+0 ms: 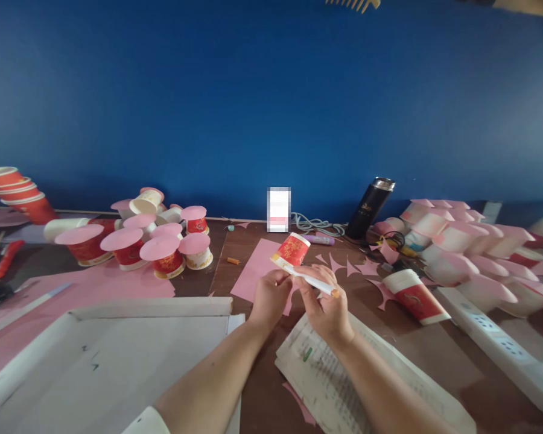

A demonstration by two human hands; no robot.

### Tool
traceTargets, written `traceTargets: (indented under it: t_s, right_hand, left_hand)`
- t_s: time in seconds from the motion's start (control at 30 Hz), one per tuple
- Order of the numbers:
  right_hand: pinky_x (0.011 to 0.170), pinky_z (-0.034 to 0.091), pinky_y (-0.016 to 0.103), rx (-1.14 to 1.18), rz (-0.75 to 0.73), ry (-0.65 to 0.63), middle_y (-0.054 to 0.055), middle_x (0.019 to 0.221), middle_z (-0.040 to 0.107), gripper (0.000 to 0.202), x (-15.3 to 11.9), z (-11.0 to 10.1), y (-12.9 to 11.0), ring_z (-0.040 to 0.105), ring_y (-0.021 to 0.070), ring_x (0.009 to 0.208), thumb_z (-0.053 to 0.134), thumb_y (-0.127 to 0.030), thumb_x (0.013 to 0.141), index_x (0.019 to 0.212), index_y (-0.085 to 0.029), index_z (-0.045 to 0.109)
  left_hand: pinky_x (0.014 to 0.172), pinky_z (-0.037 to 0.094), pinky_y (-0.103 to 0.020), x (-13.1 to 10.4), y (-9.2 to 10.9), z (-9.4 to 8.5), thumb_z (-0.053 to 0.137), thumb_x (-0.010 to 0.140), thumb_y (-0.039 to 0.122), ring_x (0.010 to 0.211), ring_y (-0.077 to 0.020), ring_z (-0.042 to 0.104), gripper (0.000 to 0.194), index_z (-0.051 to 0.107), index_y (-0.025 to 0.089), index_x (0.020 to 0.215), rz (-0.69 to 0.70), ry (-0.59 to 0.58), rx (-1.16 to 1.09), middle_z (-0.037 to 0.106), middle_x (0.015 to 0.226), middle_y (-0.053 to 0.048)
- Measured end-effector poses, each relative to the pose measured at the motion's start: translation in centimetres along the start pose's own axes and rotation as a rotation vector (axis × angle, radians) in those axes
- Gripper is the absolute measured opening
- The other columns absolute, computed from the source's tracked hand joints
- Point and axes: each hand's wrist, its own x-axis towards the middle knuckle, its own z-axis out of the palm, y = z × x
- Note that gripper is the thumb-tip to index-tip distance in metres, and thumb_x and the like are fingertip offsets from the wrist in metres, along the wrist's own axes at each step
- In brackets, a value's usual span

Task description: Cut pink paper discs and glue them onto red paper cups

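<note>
My right hand [326,301] is closed around a white marker [317,282] with an orange end, which slants down to the right. Close beside it, my left hand [270,295] has its fingers pinched together near the marker's other end. What those fingers grip is hidden. Just beyond both hands a red and gold paper cup [292,248] lies tilted, its white rim visible. Beneath it is a pink paper sheet [254,265]. A small orange cap [233,261] rests on the table to the left.
Cups topped with pink discs [129,241] stand left, by a white tray [131,355]. At right are cups with pink paper [464,235], a red cup [419,295], a power strip [493,337] and a black flask [371,208]. A printed booklet [317,361] lies under my right forearm.
</note>
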Motion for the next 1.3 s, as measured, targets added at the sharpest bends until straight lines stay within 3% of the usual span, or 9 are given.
traceTargets:
  t_s: [0.47,1.1,1.3]
  right_hand:
    - [0.090,0.043,0.040,-0.056,0.036,-0.002,0.004,0.092,0.071,0.014,0.08,-0.06,-0.13,0.064,0.0199,0.087,0.053,-0.021,0.089,0.098,-0.023,0.063]
    - [0.090,0.043,0.042,-0.071,0.055,0.033,0.005,0.094,0.071,0.016,0.22,-0.09,-0.08,0.064,0.0206,0.088,0.051,-0.021,0.089,0.100,-0.021,0.063]
    - [0.087,0.045,0.040,-0.092,0.060,0.048,0.005,0.091,0.071,0.015,0.28,-0.10,-0.09,0.063,0.0207,0.086,0.050,-0.022,0.089,0.096,-0.021,0.063]
  left_hand:
    - [0.056,0.029,-0.024,-0.25,-0.61,0.20,0.050,0.077,0.025,0.057,-0.0113,0.042,0.025,0.046,0.018,0.053,0.117,-0.003,0.173,0.046,0.056,0.003]
    - [0.056,0.032,-0.025,-0.36,-0.49,0.26,0.056,0.072,0.024,0.057,-0.0132,0.047,0.016,0.063,0.018,0.059,0.081,0.025,0.073,0.057,0.057,0.000]
    - [0.055,0.032,-0.024,-0.36,-0.53,0.29,0.057,0.071,0.026,0.056,-0.0125,0.046,0.018,0.062,0.017,0.056,0.066,0.037,0.076,0.055,0.056,0.001]
